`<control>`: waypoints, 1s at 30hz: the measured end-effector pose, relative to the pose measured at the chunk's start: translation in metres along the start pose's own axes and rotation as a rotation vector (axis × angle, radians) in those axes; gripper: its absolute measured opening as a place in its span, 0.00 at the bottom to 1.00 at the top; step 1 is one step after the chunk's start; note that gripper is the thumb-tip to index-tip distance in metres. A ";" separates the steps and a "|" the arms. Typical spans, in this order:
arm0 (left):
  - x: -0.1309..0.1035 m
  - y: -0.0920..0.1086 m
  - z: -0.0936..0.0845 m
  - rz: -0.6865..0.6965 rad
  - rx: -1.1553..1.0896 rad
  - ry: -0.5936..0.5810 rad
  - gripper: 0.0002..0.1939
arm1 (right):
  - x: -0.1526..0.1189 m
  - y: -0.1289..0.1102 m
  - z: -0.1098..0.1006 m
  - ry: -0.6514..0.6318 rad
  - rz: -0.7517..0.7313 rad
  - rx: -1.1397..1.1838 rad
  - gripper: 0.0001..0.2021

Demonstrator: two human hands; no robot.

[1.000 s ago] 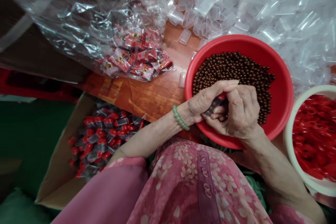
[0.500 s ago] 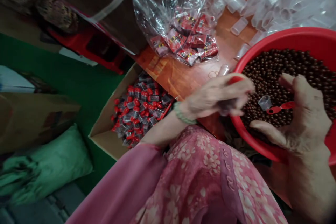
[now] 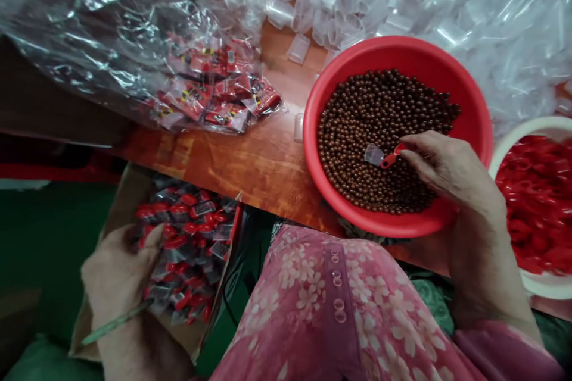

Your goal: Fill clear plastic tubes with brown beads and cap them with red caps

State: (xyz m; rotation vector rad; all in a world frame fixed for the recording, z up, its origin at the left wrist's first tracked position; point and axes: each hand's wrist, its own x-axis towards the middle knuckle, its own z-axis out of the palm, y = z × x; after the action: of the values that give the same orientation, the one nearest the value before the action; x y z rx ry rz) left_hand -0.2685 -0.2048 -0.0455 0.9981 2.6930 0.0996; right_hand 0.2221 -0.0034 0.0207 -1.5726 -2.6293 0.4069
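Note:
In a red basin (image 3: 476, 125) lies a heap of small brown, glossy balls (image 3: 357, 113). A scoop with a small clear cup (image 3: 373, 155) and a red handle (image 3: 388, 161) is over them, its cup at the balls. Thumb and forefinger of my right hand (image 3: 447, 166) pinch the handle's end. My left hand (image 3: 118, 268), with a green bangle on its wrist, reaches over a cardboard box of small clear containers with red caps (image 3: 187, 232). Its thumb and fingers are bent and blurred. Whether a container is between them I cannot make out.
A clear plastic bag (image 3: 111, 59) of red packets (image 3: 227, 89) lies on the wooden table (image 3: 250, 161). Clear empty containers (image 3: 357, 0) pile up behind the basin. A white tub (image 3: 552, 125) of red caps (image 3: 536, 208) stands at the right.
My left hand has moved from the basin's rim to the box, taking along a small container. My right hand, spread before, has closed on the scoop's handle. The view has swung right.

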 end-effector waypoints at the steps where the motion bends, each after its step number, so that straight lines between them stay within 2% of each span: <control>1: -0.003 0.016 -0.003 0.030 -0.068 0.053 0.14 | 0.003 0.003 0.002 -0.082 -0.004 -0.011 0.17; 4: -0.008 0.077 -0.004 0.293 -0.462 0.091 0.10 | 0.015 0.004 0.014 -0.238 -0.079 -0.040 0.19; 7: -0.003 0.139 0.007 0.553 -0.665 0.123 0.12 | 0.026 -0.001 0.029 -0.305 -0.145 -0.112 0.18; 10: 0.003 0.190 0.025 0.643 -0.815 0.069 0.12 | 0.031 -0.003 0.040 -0.346 -0.126 -0.141 0.17; 12: 0.004 0.215 0.038 0.716 -0.878 -0.013 0.12 | 0.032 -0.001 0.044 -0.358 -0.110 -0.107 0.17; 14: 0.004 0.235 0.051 0.806 -0.857 -0.044 0.11 | 0.033 0.001 0.044 -0.364 -0.102 -0.040 0.17; 17: 0.008 0.255 0.072 0.887 -0.773 -0.009 0.12 | 0.033 0.002 0.038 -0.324 -0.107 0.127 0.17; 21: 0.016 0.270 0.096 0.910 -0.734 -0.014 0.10 | 0.037 0.000 0.022 -0.195 -0.123 0.290 0.19; 23: 0.018 0.275 0.105 0.919 -0.737 -0.014 0.09 | 0.042 0.000 0.014 -0.194 -0.128 0.193 0.17; 26: 0.015 0.278 0.113 0.885 -0.790 -0.018 0.10 | 0.053 -0.003 0.010 -0.271 -0.107 -0.194 0.10; 28: 0.012 0.278 0.118 0.843 -0.834 -0.026 0.11 | 0.059 -0.008 0.013 -0.333 -0.115 -0.392 0.11; 30: 0.010 0.278 0.123 0.806 -0.860 -0.033 0.12 | 0.065 -0.018 0.019 -0.394 -0.171 -0.439 0.13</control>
State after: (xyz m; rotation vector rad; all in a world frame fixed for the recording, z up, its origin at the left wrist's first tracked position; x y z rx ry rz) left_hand -0.0672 0.0093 -0.1223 1.5921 1.7006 1.2253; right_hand 0.1726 0.0413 0.0010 -1.4688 -3.3113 0.1436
